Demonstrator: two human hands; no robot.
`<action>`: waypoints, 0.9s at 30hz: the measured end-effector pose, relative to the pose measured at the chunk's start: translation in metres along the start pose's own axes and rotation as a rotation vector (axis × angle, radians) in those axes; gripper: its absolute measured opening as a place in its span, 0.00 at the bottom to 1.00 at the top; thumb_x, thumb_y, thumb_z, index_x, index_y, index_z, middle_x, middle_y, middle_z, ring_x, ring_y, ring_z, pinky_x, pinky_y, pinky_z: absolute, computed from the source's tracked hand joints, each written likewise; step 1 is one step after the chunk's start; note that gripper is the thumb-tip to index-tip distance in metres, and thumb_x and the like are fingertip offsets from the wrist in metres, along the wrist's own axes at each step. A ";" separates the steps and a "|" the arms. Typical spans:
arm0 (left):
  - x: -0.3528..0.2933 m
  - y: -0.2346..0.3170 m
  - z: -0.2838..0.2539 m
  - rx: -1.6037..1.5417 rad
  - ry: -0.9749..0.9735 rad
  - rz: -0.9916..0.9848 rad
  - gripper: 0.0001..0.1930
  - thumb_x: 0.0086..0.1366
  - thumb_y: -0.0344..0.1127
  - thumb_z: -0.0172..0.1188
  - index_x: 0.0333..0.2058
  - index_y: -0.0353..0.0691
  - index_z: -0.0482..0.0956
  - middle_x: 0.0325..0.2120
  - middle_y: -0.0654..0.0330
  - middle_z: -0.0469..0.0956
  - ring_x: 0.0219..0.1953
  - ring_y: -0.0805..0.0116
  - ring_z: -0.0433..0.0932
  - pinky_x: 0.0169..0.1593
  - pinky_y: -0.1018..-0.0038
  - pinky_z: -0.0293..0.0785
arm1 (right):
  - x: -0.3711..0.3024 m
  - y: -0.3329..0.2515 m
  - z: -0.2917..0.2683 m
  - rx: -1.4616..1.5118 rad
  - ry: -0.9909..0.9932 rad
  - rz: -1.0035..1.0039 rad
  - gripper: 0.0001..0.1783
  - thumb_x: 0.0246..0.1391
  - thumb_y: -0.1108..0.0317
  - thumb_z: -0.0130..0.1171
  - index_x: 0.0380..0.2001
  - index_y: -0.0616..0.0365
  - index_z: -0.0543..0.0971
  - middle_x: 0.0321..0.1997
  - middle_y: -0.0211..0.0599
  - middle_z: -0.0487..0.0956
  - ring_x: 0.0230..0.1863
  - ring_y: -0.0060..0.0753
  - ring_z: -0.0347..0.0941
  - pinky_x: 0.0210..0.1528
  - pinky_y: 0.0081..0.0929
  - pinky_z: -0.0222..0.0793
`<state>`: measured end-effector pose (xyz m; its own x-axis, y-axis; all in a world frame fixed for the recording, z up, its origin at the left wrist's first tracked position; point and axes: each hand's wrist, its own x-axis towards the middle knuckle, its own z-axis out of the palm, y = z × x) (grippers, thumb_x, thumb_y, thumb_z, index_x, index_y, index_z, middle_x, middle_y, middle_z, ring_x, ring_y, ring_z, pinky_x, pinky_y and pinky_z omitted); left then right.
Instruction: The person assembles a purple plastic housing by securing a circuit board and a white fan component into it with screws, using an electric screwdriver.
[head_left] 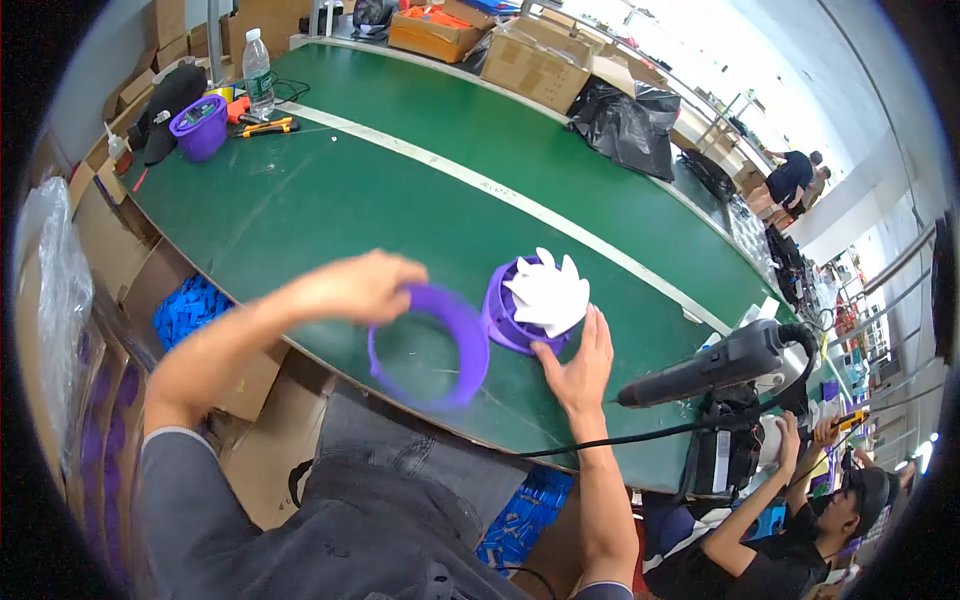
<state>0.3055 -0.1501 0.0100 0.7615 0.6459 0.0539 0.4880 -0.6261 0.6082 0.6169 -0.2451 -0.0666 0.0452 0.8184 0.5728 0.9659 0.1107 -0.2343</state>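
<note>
My left hand point(375, 285) is closed on the upper edge of a purple plastic ring point(475, 350), which hangs over the near edge of the green table and is smeared by motion. Right of the ring sits a round purple housing point(496, 315) with a white bladed fan wheel point(550, 295) in it. My right hand point(580, 365) grips the housing's near right side, thumb in front and fingers along the wheel's edge. A dark electric screwdriver point(700, 377) lies just right of that hand, its cable crossing my right wrist.
On the green table point(330, 200), at the far left, stand a purple tub point(200, 128), a water bottle point(258, 75) and yellow-handled pliers point(268, 128). Blue parts point(190, 308) fill a box below the edge. A co-worker point(800, 510) sits at right. Cardboard boxes point(535, 65) line the back.
</note>
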 end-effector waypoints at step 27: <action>0.233 0.004 -0.024 -0.454 0.363 -0.202 0.40 0.56 0.51 0.57 0.56 0.25 0.54 0.47 0.35 0.68 0.49 0.49 0.71 0.44 0.64 0.74 | 0.053 0.061 0.030 0.664 -0.053 0.416 0.39 0.47 0.54 0.61 0.57 0.62 0.61 0.59 0.51 0.63 0.59 0.44 0.61 0.55 0.38 0.62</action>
<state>0.4740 0.0085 0.0439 0.4397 0.8900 0.1205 0.3164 -0.2790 0.9067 0.6701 -0.1779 -0.0744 0.3416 0.8906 0.3004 0.5170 0.0889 -0.8514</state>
